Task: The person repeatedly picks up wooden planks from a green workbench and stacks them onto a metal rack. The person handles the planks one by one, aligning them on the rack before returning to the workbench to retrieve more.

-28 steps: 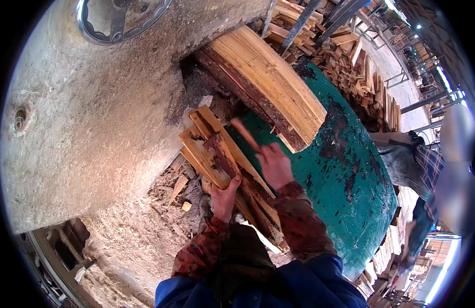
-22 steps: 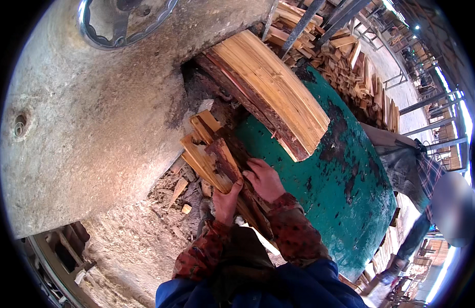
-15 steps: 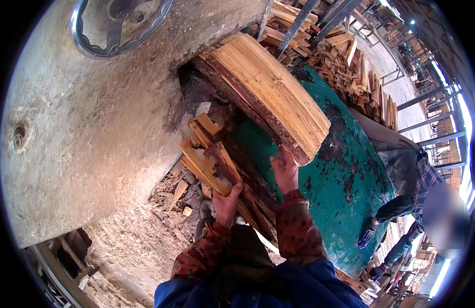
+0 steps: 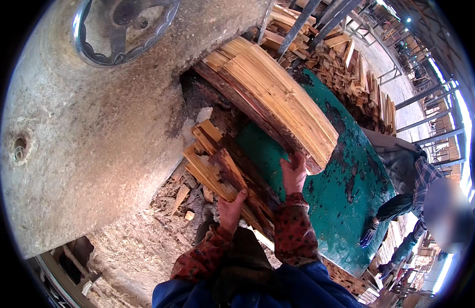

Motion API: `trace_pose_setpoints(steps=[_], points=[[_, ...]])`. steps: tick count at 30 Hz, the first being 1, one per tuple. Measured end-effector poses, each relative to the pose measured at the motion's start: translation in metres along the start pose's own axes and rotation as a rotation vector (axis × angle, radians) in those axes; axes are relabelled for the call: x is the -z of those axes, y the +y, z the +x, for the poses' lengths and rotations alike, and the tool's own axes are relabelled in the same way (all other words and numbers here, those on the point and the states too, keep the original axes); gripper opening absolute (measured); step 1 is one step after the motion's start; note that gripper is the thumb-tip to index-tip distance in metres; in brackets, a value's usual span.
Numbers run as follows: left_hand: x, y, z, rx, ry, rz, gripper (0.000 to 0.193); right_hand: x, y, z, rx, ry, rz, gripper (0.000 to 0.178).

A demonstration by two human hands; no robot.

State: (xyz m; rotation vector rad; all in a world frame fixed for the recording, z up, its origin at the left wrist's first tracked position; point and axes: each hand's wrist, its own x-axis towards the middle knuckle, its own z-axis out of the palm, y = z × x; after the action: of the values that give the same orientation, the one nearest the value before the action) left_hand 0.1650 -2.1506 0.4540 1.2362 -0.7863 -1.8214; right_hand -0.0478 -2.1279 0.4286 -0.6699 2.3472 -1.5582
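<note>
A thick sawn timber block (image 4: pixel 281 90), pale on its face with dark bark along one side, lies slantwise across a green metal table (image 4: pixel 345 205). My right hand (image 4: pixel 295 174) is closed at the block's near end, thumb and fingers against its bark edge; the far fingers are partly hidden. Lower left, my left hand (image 4: pixel 230 210) grips the near end of a rough wood offcut (image 4: pixel 209 175). Other bark-covered strips (image 4: pixel 255 192) lie beside that offcut, between my two hands. The far end of the block reaches to an opening in the machine housing.
A large dirty machine housing (image 4: pixel 104 128) fills the left, with a metal handwheel (image 4: pixel 119 33) on it. Sawdust and scraps (image 4: pixel 140 246) cover the floor below. Stacked wood (image 4: pixel 350 72) stands beyond the table. At right a co-worker's gloved hand (image 4: pixel 368 233) rests at the table edge.
The timber block has slid slightly toward me and to the right. My right hand has come up against its end. My left hand and the offcut have shifted a little right.
</note>
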Motion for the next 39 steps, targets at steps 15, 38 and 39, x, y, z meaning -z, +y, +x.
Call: trace_pose_setpoints(steps=[15, 38, 39], points=[[0.006, -0.007, 0.006, 0.082, -0.064, -0.028, 0.036, 0.011, -0.014, -0.009, -0.078, -0.214, 0.047, 0.059], [-0.001, -0.017, 0.004, 0.061, 0.104, 0.061, 0.047, -0.02, -0.033, 0.035, 0.623, -0.397, -0.861, 0.042], [0.0, -0.02, 0.005, 0.056, 0.1, 0.059, 0.048, -0.02, -0.032, 0.035, 0.624, -0.396, -0.856, 0.041]])
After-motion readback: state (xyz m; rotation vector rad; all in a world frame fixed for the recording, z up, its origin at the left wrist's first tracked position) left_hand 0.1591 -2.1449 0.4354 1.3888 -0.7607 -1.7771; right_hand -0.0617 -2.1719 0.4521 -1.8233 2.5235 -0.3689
